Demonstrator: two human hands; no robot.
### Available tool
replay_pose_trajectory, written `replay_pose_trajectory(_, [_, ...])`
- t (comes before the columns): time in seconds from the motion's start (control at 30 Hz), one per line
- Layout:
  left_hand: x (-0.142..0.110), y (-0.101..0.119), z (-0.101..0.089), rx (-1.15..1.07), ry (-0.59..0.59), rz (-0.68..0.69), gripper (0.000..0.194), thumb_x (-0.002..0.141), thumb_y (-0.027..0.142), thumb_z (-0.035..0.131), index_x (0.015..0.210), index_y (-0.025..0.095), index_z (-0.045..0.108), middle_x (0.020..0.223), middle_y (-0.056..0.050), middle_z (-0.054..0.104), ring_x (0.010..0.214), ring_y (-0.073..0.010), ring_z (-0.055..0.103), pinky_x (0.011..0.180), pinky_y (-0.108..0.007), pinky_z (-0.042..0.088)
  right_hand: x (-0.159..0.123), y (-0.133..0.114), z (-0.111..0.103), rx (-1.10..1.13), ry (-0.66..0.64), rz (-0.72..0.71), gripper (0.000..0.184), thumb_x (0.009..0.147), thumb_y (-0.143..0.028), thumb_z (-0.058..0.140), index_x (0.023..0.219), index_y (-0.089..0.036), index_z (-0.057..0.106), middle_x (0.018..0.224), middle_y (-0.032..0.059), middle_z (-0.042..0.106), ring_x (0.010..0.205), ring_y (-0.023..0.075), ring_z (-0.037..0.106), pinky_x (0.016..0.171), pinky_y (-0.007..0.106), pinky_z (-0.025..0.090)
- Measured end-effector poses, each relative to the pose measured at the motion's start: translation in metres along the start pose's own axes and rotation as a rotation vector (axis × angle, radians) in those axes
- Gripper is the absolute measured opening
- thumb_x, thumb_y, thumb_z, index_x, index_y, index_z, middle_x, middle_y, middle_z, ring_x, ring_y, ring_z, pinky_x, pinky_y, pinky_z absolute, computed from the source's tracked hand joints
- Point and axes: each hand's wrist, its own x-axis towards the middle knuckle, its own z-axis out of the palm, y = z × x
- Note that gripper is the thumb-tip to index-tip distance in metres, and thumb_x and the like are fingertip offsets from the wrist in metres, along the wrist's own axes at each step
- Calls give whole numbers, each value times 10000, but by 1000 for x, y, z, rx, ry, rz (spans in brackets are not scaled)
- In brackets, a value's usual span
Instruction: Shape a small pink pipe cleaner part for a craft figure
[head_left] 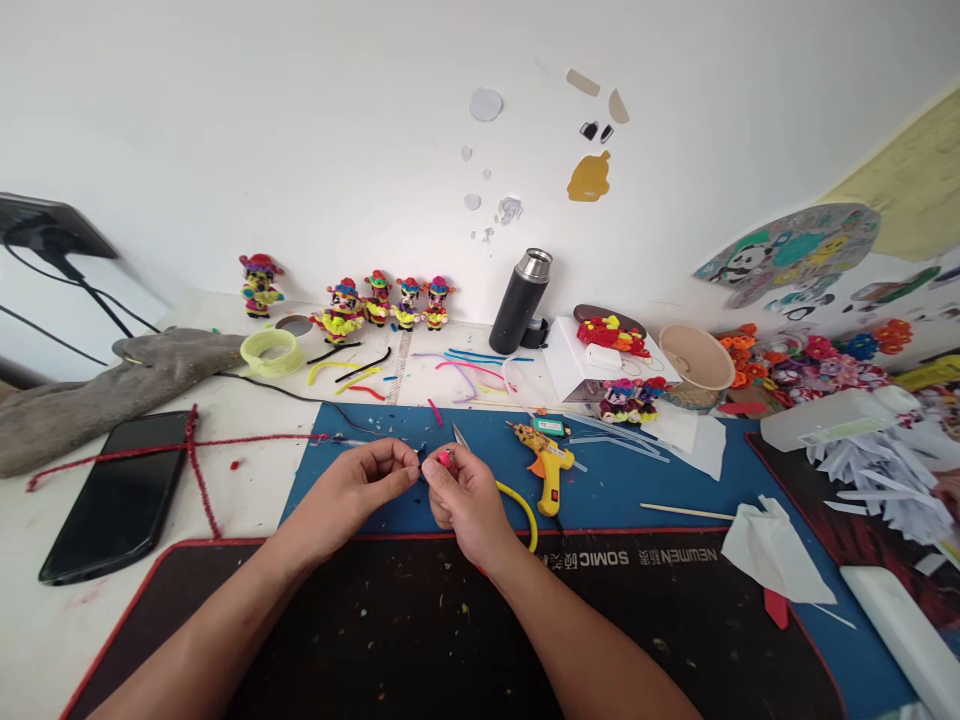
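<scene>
Both hands pinch small pieces over the blue mat

Left hand [382, 475]: thumb and forefinger together at a dark bit [422, 464], too small to identify; remaining fingers curled. Right hand [466, 495]: closed, thumb pressing a pink-red piece [445, 458] against the bent forefinger. Hands nearly touching, both pieces between them, above the blue mat [600, 490], just beyond the far edge of the black mat [375, 640]. Pointed metal tip [459, 436] sticks up behind right hand; yellow curved piece [526, 510] beside its wrist; can't tell if joined.

Yellow glue gun [555, 475] right of right hand, nozzle toward blue mat's far edge, grip toward black mat. Phone [120, 500] on the worktop [255, 500], left of blue mat's left edge, dark red fuzzy strands [150, 452] crossed over it. Five figurines [343, 312] along worktop's back edge, black flask [517, 305] to their right. Crumpled tissue [776, 550] overlaps black mat's far right corner.
</scene>
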Motion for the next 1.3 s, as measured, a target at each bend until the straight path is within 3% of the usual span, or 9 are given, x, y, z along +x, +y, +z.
replay_pose_trajectory(0.27, [0,4,0,43,-7,-9,420,805,618,774,838,206,699,777,9,631,734,-179,522,712,-279,424,0,0,0,45,7,-8,403,879,-511,775,824,-228,494,535,-133,350,417,40,210,402,197,156])
replay_pose_trajectory(0.4, [0,1,-3,61,69,7,430,838,626,742,898,200,726,777,11,623,698,-158,496,656,-260,398,2,0,-2,105,29,-3,394,884,-481,770,803,-231,477,531,-131,358,412,42,217,399,198,157])
replay_pose_trajectory(0.63, [-1,-4,-1,193,150,134,340,884,544,719,969,215,709,754,17,628,730,-175,564,692,-275,463,1,-4,0,120,35,1,402,875,-472,779,785,-227,474,522,-129,361,406,41,232,397,196,156])
replay_pose_trajectory(0.87, [-5,-6,4,374,130,260,236,939,450,663,1005,227,710,718,40,625,678,-158,582,654,-262,456,1,-3,0,125,15,1,399,873,-487,785,790,-222,500,521,-127,368,403,38,227,396,191,149])
replay_pose_trajectory(1.3, [-5,-4,6,423,128,277,251,967,455,623,955,222,717,758,19,683,698,-162,618,681,-260,479,1,-2,-1,117,-26,11,413,874,-487,793,793,-221,488,530,-129,364,410,34,220,397,181,149])
